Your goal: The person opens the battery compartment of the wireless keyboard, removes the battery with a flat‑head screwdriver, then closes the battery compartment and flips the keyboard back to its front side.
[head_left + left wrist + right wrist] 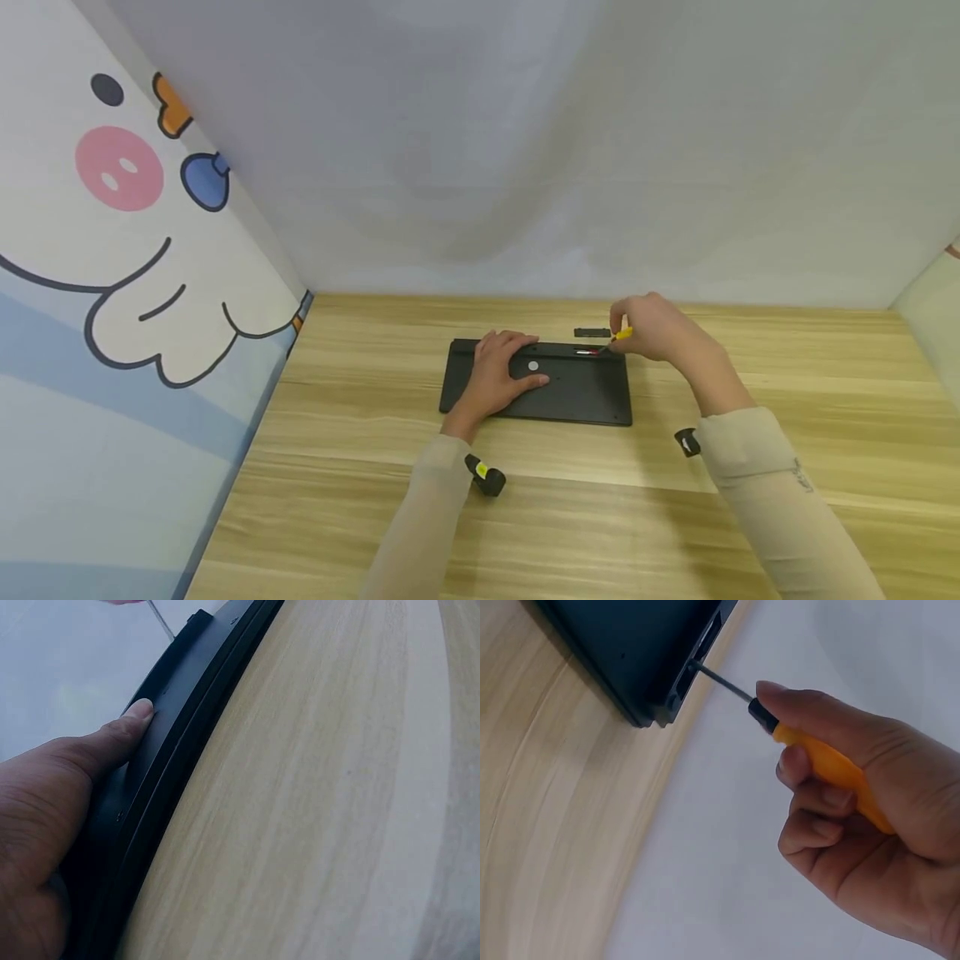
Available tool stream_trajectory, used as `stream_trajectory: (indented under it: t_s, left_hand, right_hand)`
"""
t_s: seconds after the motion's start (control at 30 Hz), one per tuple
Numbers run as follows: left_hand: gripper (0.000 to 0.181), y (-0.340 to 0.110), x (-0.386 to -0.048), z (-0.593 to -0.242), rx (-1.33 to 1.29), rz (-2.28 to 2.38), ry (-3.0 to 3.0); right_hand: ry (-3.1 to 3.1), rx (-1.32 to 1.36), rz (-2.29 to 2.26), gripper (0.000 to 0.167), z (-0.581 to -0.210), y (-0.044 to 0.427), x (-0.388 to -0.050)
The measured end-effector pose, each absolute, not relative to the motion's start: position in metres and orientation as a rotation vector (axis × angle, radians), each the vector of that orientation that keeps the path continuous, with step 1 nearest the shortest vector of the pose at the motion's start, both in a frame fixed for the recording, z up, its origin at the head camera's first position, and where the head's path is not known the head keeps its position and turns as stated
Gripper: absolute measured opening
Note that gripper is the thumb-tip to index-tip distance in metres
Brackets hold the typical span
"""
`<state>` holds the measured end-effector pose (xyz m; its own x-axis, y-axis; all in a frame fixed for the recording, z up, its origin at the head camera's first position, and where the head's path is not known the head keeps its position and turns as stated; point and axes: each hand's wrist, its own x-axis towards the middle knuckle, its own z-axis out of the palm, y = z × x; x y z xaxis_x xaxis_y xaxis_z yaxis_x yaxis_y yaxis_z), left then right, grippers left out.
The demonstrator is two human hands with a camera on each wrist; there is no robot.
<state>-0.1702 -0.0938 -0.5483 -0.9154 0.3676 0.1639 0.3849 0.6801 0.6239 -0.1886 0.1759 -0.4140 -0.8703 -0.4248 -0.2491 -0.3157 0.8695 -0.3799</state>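
A black keyboard [573, 400] lies face down on the table, its battery slot [587, 352] uncovered near the far edge. Something white and red shows inside the slot. My left hand [497, 377] rests on the keyboard's left half with fingers spread toward the far edge. In the left wrist view its thumb [120, 735] lies straight on the black underside. My right hand [877, 787] grips the yellow and black handle of a screwdriver [829, 765], fingers curled round it. The screwdriver's metal tip reaches into the slot near its right end.
A small dark strip, seemingly the battery cover [592, 332], lies just behind the keyboard. Black wrist devices show beside the left sleeve [486, 477] and the right sleeve [686, 442]. A pale wall [562, 208] stands behind the wooden table [360, 433].
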Motion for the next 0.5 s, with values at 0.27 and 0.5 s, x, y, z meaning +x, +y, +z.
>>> stream_trajectory:
  t_s: [0.27,0.5]
  left_hand:
    - [0.066,-0.094,-0.172,-0.548,-0.639,-1.066,-2.852]
    - [0.065,-0.093,-0.172,-0.549,-0.626,-1.052,-2.858]
  right_hand:
    - [2.715,-0.632,-0.645,0.008,-0.433,0.2,-0.191]
    - [2.723,-0.57,-0.823,0.008,-0.46,0.221,-0.193]
